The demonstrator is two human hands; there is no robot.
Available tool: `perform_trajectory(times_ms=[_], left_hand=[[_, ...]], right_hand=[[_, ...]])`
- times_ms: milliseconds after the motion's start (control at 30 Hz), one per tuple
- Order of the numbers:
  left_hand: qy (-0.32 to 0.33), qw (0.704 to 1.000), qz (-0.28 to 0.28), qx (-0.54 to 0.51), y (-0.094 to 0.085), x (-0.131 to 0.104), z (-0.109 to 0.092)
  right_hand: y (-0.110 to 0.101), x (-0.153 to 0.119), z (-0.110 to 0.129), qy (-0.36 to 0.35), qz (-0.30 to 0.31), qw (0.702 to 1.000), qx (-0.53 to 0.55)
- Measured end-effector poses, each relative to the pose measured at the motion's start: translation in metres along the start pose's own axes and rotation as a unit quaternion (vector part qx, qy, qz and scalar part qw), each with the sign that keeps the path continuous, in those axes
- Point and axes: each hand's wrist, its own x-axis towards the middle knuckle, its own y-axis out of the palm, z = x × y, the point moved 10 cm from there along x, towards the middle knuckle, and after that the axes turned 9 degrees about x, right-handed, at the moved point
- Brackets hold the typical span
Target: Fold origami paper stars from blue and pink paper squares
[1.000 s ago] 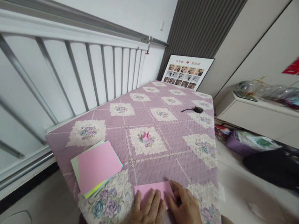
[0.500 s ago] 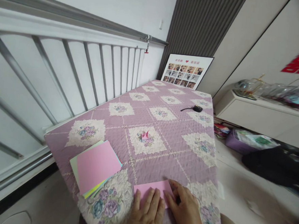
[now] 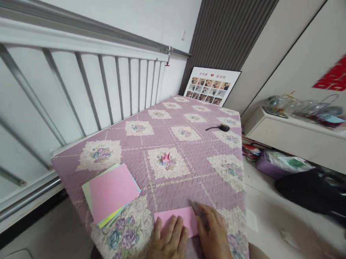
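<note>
A folded sheet of pink paper (image 3: 193,221) lies near the front edge of the cloth-covered table. My left hand (image 3: 169,237) rests flat on its left part, fingers stretched out over it. At its right end is my right hand (image 3: 213,231), fingers apart and the thumb close to the paper's edge. Left of my hands is a stack of coloured paper (image 3: 117,192), with a pink sheet on top and green, yellow and blue edges showing below. Farther up the table stands a small folded pink paper figure (image 3: 166,157).
A quilted floral cloth (image 3: 180,193) covers the table. Toward the back right of it lies a small black object with a strap (image 3: 224,127). A white railing (image 3: 105,85) runs along the left. Beyond are a framed photo board (image 3: 211,85) and a low cabinet (image 3: 303,130).
My right hand has shifted slightly right, and its thumb has drawn back from on top of the pink paper to its edge. My left hand stays in place on the paper. The view has turned slightly.
</note>
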Motion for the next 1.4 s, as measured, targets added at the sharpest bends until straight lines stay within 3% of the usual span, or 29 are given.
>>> perform_trajectory(times_ms=[67,167,267,433,700,1033,1200,1400], left_hand=[[0.005,1.0,0.005,-0.006,0.0,0.0,-0.001],[0.016,0.999,0.022,-0.025,-0.002,0.0,-0.002],[0.021,0.997,0.052,-0.049,-0.008,0.0,0.0],[0.047,0.987,0.096,-0.118,-0.017,-0.003,0.004],[0.081,0.962,0.162,-0.202,-0.004,-0.018,0.021],[0.0,0.961,0.179,-0.213,-0.016,-0.038,0.056],[-0.02,0.953,0.204,-0.224,-0.018,-0.044,0.065],[-0.027,0.953,0.188,-0.236,-0.02,-0.046,0.068]], right_hand=[[-0.007,-0.006,0.016,-0.036,-0.002,0.999,0.001],[0.002,-0.024,0.047,-0.114,0.08,0.99,0.035],[0.012,-0.036,0.06,-0.117,0.132,0.981,0.08],[0.014,-0.028,0.046,-0.016,0.117,0.987,0.112],[0.025,-0.024,0.043,0.019,0.139,0.99,-0.012],[0.029,-0.028,0.046,0.068,0.138,0.985,-0.075],[0.025,-0.023,0.034,0.1,0.163,0.978,-0.083],[0.014,-0.011,0.008,0.164,0.217,0.956,-0.108]])
